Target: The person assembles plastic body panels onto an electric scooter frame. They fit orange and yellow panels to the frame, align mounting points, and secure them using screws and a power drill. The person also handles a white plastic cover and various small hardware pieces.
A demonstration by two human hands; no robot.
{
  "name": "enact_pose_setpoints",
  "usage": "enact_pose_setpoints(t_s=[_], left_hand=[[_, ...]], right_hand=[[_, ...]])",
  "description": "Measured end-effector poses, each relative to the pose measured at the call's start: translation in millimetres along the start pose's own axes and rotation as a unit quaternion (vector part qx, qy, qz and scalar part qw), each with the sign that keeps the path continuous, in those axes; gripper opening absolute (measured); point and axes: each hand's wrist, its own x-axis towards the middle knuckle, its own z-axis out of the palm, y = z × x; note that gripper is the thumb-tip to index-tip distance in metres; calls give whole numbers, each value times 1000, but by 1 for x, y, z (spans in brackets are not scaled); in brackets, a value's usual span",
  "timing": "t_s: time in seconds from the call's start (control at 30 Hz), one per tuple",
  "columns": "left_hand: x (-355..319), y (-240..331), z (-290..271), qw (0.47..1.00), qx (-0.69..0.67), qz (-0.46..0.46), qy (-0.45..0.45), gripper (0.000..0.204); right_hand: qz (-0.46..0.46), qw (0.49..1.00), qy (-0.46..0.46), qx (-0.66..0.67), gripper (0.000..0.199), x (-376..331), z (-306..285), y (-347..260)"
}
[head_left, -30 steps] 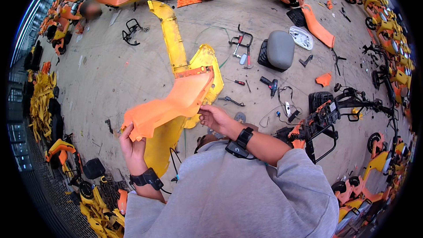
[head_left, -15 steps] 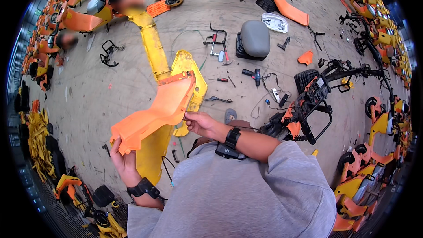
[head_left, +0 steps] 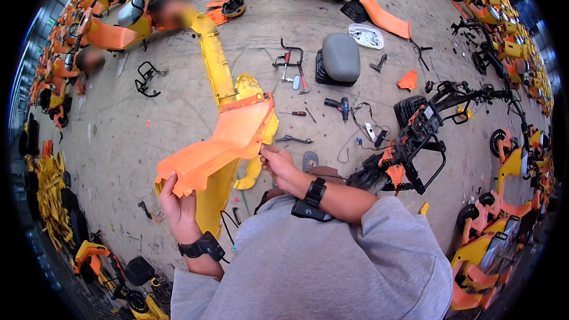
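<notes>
left hand [head_left: 178,204] – grip closed on low end of orange panel [head_left: 222,142] | right hand [head_left: 278,163] – grip pinching its far edge | yellow panel [head_left: 228,169] on floor below | drill [head_left: 338,105] near

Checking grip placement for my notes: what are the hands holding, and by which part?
Both hold one orange plastic panel: left hand at its lower near end, right hand at its right edge.

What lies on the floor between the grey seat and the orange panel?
In the head view, a red-handled screwdriver lies between the grey seat and orange panel.
</notes>
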Motion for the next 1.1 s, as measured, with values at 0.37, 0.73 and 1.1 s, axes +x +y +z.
enact_pose_setpoints(t_s=[0.37,0.73,1.1], left_hand=[[-5,1,-2,998,-14,-6,-61,35],[-17,6,2,997,-19,25,-67,33],[7,10,-17,999,29,37,-28,34]], right_hand=[[47,991,-127,20,24,5,-25,-5],[-116,979,6,-168,26,-17,6,-10],[53,984,-103,-136,31,-11,-46,-40]])
